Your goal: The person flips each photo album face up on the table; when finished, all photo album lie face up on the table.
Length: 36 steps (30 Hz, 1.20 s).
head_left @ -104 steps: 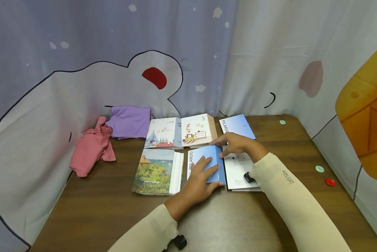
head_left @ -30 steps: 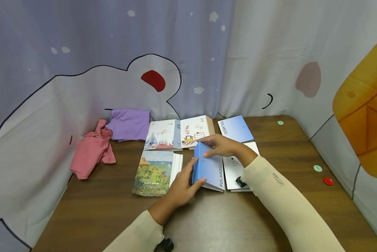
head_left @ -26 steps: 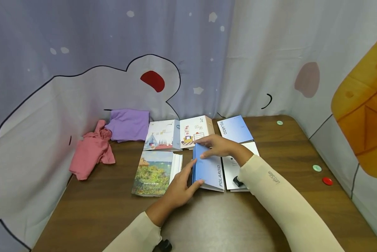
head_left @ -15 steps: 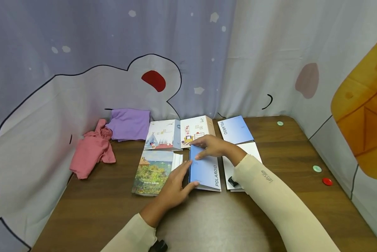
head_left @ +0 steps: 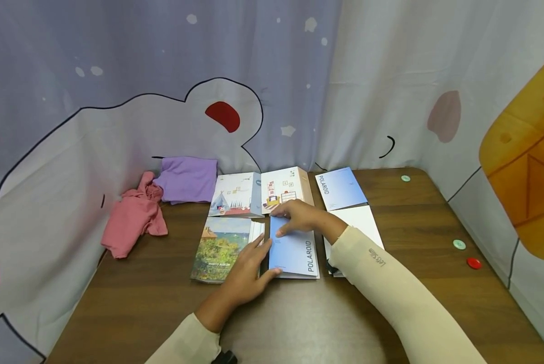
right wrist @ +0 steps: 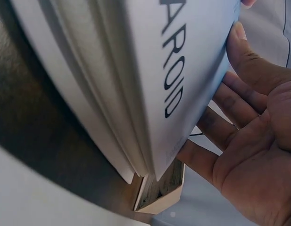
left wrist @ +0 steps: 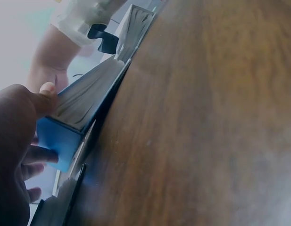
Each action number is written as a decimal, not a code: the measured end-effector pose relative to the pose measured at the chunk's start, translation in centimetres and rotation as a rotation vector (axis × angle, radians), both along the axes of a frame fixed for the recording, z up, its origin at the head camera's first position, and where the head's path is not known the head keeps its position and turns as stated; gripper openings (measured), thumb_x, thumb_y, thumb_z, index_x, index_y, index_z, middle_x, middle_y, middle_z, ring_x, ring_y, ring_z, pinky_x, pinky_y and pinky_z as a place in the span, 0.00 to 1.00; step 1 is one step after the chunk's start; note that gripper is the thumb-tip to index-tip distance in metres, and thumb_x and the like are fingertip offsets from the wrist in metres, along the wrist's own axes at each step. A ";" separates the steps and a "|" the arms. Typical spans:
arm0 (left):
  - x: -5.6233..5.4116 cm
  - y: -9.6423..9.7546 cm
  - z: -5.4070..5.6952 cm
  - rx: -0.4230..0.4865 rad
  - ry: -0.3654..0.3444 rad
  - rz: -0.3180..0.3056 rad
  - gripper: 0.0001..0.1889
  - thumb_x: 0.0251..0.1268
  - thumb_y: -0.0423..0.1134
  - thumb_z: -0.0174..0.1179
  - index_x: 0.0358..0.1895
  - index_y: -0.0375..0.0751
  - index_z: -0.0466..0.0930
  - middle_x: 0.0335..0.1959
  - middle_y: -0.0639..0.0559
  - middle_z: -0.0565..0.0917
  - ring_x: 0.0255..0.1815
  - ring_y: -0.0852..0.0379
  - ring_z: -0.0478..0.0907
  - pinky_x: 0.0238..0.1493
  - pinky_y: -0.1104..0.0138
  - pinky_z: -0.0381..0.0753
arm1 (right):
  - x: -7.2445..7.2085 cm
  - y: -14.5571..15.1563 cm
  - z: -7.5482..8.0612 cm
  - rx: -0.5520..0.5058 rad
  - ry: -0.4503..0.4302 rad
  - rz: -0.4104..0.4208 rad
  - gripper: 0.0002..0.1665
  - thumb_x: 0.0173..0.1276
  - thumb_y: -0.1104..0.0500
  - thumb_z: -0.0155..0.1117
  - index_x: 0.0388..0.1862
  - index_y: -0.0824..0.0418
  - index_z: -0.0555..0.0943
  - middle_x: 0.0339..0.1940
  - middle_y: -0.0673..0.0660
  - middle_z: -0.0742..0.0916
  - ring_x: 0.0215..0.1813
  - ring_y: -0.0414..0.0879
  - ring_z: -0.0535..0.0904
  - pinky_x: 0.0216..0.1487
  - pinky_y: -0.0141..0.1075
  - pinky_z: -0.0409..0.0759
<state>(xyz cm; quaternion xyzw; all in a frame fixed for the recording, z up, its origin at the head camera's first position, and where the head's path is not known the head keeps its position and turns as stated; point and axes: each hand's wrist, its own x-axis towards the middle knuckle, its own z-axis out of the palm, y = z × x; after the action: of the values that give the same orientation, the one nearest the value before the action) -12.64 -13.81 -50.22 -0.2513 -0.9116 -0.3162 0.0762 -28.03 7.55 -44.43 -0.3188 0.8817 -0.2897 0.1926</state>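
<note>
A blue photo album [head_left: 295, 255] marked POLAROID lies on the table, its spine to the left and its lettering along the right. My left hand [head_left: 244, 275] holds its near left corner; in the left wrist view the thumb sits on the page edges and fingers touch the blue spine [left wrist: 60, 141]. At the far left corner my right hand [head_left: 301, 217] grips the album. The right wrist view shows that thumb on the cover [right wrist: 192, 70] and the fingers along the far edge. Close on the left is a landscape-covered photo album [head_left: 222, 250], partly behind my left fingers.
A white-covered album [head_left: 360, 225] lies under my right forearm, with another blue POLAROID album [head_left: 341, 188] behind it. Two illustrated albums [head_left: 235, 192] stand in the back row. Purple cloth [head_left: 190, 179] and pink cloth [head_left: 135, 217] lie at left. Buttons [head_left: 473, 263] dot the right edge.
The blue album has been turned around, its spine going from right to left and its lettering from left to right. Both hands have then shifted it slightly left, towards the landscape album.
</note>
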 end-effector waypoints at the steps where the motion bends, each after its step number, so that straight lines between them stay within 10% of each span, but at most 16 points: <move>1: 0.0 0.0 0.0 -0.009 0.007 0.002 0.40 0.75 0.49 0.71 0.81 0.29 0.69 0.82 0.28 0.71 0.84 0.29 0.67 0.79 0.30 0.68 | 0.0 -0.1 0.0 0.003 0.007 0.003 0.39 0.67 0.53 0.84 0.74 0.61 0.82 0.77 0.61 0.84 0.80 0.58 0.78 0.83 0.51 0.74; 28: 0.3 -0.2 0.1 -0.062 0.034 0.070 0.36 0.71 0.54 0.74 0.74 0.34 0.80 0.78 0.34 0.77 0.86 0.27 0.62 0.81 0.25 0.58 | 0.5 -0.3 -1.1 0.061 0.065 0.032 0.39 0.69 0.47 0.82 0.76 0.56 0.82 0.76 0.58 0.85 0.79 0.54 0.79 0.80 0.50 0.77; 36: -0.5 0.6 1.3 -0.140 0.115 0.057 0.37 0.72 0.58 0.72 0.77 0.41 0.78 0.79 0.36 0.75 0.87 0.28 0.62 0.81 0.25 0.60 | 0.3 2.0 1.1 0.045 -0.015 0.005 0.37 0.72 0.48 0.80 0.76 0.57 0.82 0.74 0.59 0.86 0.75 0.58 0.82 0.78 0.54 0.79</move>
<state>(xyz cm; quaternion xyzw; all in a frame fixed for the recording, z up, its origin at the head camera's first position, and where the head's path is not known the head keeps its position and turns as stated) -13.12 -13.23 -48.96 -0.2478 -0.9324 -0.2344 0.1195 -27.71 9.56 -43.30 -0.3143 0.8856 -0.2720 0.2071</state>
